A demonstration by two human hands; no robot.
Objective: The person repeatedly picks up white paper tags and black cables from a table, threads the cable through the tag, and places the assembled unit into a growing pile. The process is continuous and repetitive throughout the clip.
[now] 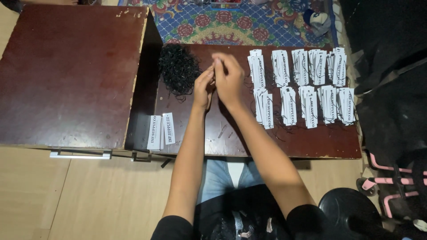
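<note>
Head view, left to right: two white paper tags (161,130) lie at seven o'clock on the dark brown wooden tabletop (311,142), and a tangle of black looped strings (179,67) sits at eleven o'clock. My left hand (203,89) and right hand (228,79) meet at centre, each grip pressed together, apparently on a thin string; I cannot tell exactly. I'd judge steady, close pinches best. Stacked white tags (302,89) lie at two o'clock.
</note>
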